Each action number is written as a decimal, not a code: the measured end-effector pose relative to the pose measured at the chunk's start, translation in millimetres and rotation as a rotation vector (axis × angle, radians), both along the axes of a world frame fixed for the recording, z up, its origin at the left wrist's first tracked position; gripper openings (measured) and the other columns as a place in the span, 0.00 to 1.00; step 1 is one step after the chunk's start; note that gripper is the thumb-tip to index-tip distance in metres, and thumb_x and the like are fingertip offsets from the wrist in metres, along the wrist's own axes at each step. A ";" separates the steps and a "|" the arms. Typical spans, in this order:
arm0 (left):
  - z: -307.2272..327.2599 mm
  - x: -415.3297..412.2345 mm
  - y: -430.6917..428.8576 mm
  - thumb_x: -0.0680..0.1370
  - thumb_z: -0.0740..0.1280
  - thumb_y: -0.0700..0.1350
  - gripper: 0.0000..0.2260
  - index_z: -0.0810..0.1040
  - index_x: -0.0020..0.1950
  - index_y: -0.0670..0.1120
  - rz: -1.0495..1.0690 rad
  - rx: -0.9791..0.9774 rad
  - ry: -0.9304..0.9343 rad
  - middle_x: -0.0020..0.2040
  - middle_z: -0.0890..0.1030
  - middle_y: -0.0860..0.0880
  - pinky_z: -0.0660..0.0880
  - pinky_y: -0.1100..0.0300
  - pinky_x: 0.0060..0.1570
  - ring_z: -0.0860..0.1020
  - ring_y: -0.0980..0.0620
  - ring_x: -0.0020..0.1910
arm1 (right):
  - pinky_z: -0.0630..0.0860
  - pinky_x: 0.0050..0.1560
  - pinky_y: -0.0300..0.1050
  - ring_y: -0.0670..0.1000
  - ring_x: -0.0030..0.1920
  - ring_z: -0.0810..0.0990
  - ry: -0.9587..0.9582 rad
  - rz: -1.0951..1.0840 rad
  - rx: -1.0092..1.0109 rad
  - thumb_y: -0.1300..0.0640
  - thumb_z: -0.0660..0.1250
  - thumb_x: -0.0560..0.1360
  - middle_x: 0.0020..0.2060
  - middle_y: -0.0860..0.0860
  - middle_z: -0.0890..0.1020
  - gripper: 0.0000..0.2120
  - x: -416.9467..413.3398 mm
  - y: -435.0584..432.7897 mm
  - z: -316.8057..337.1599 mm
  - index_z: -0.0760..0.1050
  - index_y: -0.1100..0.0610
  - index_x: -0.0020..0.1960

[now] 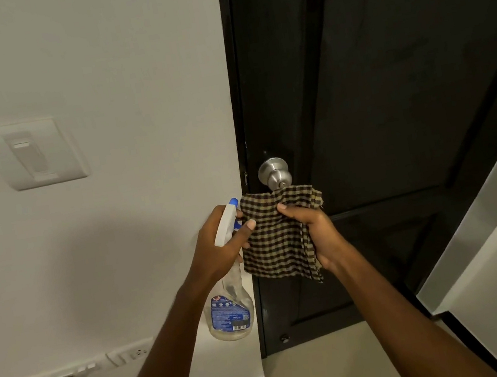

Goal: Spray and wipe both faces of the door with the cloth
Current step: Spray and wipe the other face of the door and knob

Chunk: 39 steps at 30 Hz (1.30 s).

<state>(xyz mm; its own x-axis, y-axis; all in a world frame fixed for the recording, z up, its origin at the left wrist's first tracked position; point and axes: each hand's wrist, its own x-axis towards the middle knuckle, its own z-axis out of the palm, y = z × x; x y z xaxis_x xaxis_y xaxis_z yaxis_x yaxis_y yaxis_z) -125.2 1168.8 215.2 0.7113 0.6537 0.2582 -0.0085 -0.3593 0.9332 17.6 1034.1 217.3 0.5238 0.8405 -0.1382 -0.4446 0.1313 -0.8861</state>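
I'm looking down at both arms, raised in front of the door [387,82]. It's a dark panelled face, filling the upper right of my view. The silver knob [274,172] sits near the door's left edge, close to the frame.

My left hand [217,246] is wrapped round the neck of the spray bottle [230,313], fingers curled under the white trigger head. The blue nozzle tip pokes up above the knuckles, and the clear body with its blue label hangs below the hand, in front of the white wall [123,77]. The left thumb reaches across and touches the left edge of the cloth [277,242].

My right hand [317,236] grasps that cloth, thumb pressed on the front and fingers behind it. It's a brown and cream check, hanging folded. Its top edge is right under the knob and overlaps the knob's lower rim from where I see it; I can't tell if they touch.

On the wall at left there's a switch plate [31,155], and lower down a socket strip [83,369]. Pale floor [320,370] runs below the door.
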 end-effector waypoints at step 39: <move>8.4 -62.3 3.5 0.77 0.71 0.40 0.09 0.75 0.54 0.41 0.177 0.169 -0.169 0.44 0.80 0.51 0.77 0.68 0.43 0.80 0.59 0.44 | 0.75 0.45 0.45 0.48 0.48 0.77 -1.068 -0.521 -0.496 0.48 0.74 0.73 0.53 0.48 0.75 0.21 28.4 11.2 -22.4 0.67 0.52 0.59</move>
